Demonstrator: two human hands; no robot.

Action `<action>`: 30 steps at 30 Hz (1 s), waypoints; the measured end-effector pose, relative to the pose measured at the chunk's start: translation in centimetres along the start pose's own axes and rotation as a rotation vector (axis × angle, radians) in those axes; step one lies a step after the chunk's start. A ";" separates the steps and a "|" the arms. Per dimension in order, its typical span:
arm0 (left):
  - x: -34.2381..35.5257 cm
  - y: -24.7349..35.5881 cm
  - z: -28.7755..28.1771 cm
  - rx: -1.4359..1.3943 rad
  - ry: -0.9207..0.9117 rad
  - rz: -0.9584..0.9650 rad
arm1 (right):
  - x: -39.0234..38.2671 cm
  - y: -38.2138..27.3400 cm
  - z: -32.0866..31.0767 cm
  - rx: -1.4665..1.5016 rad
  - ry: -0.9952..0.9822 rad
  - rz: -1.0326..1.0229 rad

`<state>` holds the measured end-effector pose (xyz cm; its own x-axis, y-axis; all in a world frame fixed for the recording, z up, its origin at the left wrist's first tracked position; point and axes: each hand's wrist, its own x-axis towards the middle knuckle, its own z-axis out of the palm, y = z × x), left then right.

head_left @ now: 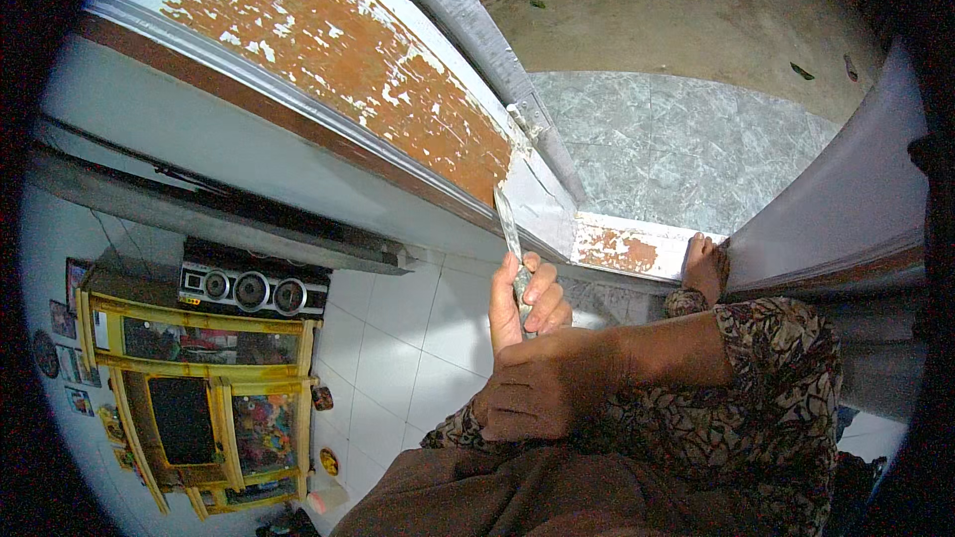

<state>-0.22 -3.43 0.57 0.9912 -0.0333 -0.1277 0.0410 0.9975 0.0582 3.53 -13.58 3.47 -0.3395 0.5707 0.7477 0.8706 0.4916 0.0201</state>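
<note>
My left hand (527, 300) is closed round the handle of a knife (508, 221), its palm side toward me. The narrow, pale-smeared blade points away, its tip at the edge of a door frame (542, 184). White paint is stripped off a long stretch of that frame, leaving a brown patch (368, 75) with white flecks. My right hand (547, 383) lies across my left wrist, back of the hand up, with its bent fingers wrapped over it. Part of the knife handle is hidden by my left fingers.
My bare foot (704, 267) rests by a low, partly stripped sill (622, 247). Beyond lie grey marbled tiles (657, 129) and a rough floor (676, 15). At the left stand a yellow cabinet (204, 371) and a speaker unit (254, 288); a pale panel (826, 179) rises right.
</note>
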 end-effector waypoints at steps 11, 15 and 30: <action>0.1 -0.4 1.5 0.081 0.095 0.053 | -0.3 0.0 -0.2 0.120 0.005 0.023; 0.0 -0.4 1.6 0.082 0.120 0.063 | -0.2 -0.1 -0.4 0.169 0.022 0.046; 0.5 0.2 1.6 0.084 0.160 0.019 | -0.1 0.5 -0.3 0.083 0.044 0.068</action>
<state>0.50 -3.37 2.12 0.9595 0.0022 -0.2817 0.0399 0.9888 0.1437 4.10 -13.67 3.61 -0.2632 0.5761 0.7739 0.8578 0.5069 -0.0856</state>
